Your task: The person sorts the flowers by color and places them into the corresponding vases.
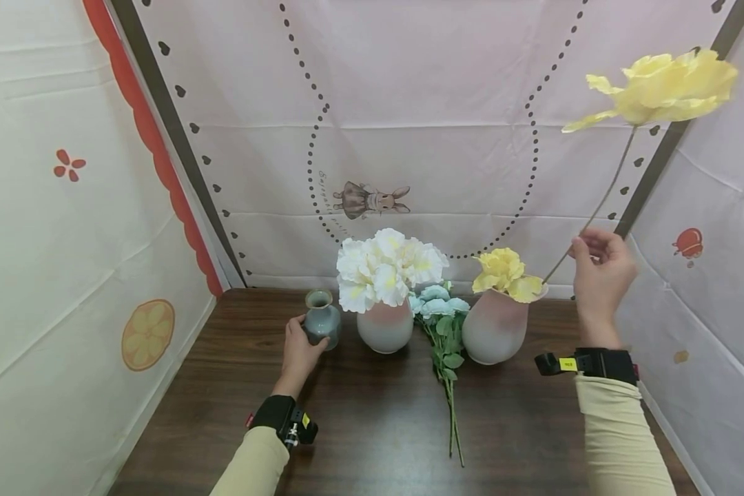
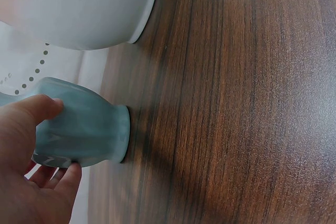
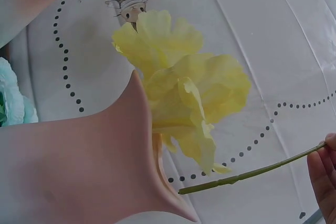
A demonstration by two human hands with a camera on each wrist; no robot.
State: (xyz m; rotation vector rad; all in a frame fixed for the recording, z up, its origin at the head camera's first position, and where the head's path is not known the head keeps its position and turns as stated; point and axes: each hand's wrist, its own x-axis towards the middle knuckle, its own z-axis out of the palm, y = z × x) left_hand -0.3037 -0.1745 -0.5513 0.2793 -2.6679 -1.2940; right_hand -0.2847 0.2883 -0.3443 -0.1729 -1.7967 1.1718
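My left hand [image 1: 300, 355] grips a small blue-grey vase [image 2: 79, 124] around its body, thumb on one side and fingers on the other; the vase stands upright on the table. My right hand [image 1: 604, 275] pinches the stem [image 3: 252, 174] of a tall yellow flower [image 1: 669, 89], held up at the right. Its lower stem end is right at the rim of a pink-and-white vase [image 1: 494, 331]. Another yellow flower [image 3: 178, 87] sits in that vase's mouth.
A second pink-and-white vase [image 1: 386, 329] holds white flowers [image 1: 387, 269] beside the small vase. Between the two larger vases, light blue flowers [image 1: 437, 303] with green stems lie on the dark wooden table [image 1: 372, 427]. Patterned cloth [image 1: 428, 165] hangs behind and at both sides.
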